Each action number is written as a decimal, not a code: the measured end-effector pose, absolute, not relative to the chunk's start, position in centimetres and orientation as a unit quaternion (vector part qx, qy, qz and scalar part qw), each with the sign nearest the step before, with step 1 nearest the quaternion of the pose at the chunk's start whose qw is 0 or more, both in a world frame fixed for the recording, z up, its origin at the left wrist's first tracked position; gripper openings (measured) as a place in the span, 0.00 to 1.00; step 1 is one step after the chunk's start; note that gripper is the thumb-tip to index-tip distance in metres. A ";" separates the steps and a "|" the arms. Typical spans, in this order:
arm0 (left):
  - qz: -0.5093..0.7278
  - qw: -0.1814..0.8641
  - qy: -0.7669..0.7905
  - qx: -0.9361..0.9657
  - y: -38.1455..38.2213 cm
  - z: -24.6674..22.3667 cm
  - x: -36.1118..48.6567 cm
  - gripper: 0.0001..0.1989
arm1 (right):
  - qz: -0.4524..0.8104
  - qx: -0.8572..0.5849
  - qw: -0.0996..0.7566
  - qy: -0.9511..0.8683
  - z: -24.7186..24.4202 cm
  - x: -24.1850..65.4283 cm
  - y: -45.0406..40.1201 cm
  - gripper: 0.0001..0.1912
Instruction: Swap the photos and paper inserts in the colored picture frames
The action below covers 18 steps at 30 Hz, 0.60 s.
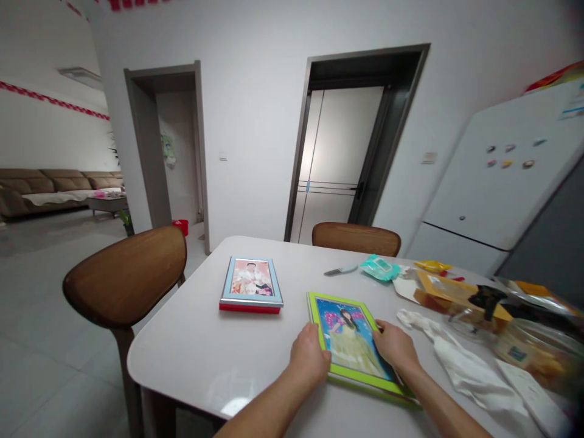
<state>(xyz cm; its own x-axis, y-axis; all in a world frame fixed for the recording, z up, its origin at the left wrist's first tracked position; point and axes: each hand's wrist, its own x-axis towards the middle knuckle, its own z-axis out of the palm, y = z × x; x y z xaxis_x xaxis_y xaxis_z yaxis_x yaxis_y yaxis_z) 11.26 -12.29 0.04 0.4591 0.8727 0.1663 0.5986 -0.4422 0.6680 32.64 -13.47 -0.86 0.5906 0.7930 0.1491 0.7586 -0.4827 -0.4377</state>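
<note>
A lime-green picture frame with a photo of a person in a pale yellow dress is between my hands at the near side of the table. My left hand grips its left edge, thumb over the border. On the opposite edge my right hand holds on, fingers curled round the side. The frame looks slightly raised at its near edge; whether it touches the table I cannot tell. Farther left lies a stack of picture frames, a light blue one on top and red below.
The white table carries a knife, a teal wipes packet, a cardboard box, a white cloth and a clear plastic jar on the right. Wooden chairs stand at the left and far side.
</note>
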 end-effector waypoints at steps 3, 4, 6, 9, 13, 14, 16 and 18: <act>0.267 0.227 0.460 0.816 -10.4 1.3 7.7 0.27 | 0.030 -0.840 0.258 -0.476 0.2 30.3 -13.1 0.23; 0.274 0.208 0.470 0.813 -9.4 1.8 6.0 0.28 | 0.030 -0.826 0.275 -0.492 0.5 29.0 -12.7 0.24; 0.286 0.170 0.504 0.797 -7.2 2.6 2.5 0.27 | 0.045 -0.787 0.315 -0.529 1.0 25.4 -11.4 0.24; 0.271 0.144 0.564 0.766 -4.5 2.8 -2.0 0.27 | 0.119 -0.729 0.368 -0.565 1.1 19.3 -8.5 0.23; 0.250 0.140 0.579 0.763 -4.1 2.3 -4.6 0.25 | 0.200 -0.707 0.446 -0.511 0.9 14.1 -5.2 0.22; 0.253 0.140 0.575 0.765 -4.5 2.2 -4.7 0.23 | 0.217 -0.704 0.466 -0.490 0.9 13.6 -4.8 0.21; 0.263 0.145 0.561 0.771 -5.7 2.4 -4.7 0.18 | 0.257 -0.685 0.504 -0.458 1.2 13.1 -5.0 0.20; 0.279 0.160 0.540 0.778 -7.2 2.8 -4.5 0.16 | 0.293 -0.654 0.537 -0.444 2.1 12.8 -6.2 0.19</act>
<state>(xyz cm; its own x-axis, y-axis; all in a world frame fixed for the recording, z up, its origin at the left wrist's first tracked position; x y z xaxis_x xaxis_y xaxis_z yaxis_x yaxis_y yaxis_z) -4.52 -7.16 2.77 0.2625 0.9289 0.2613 0.7510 -0.3667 0.5492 12.83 -6.20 2.06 0.4333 0.8964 0.0928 0.2660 -0.0288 -0.9635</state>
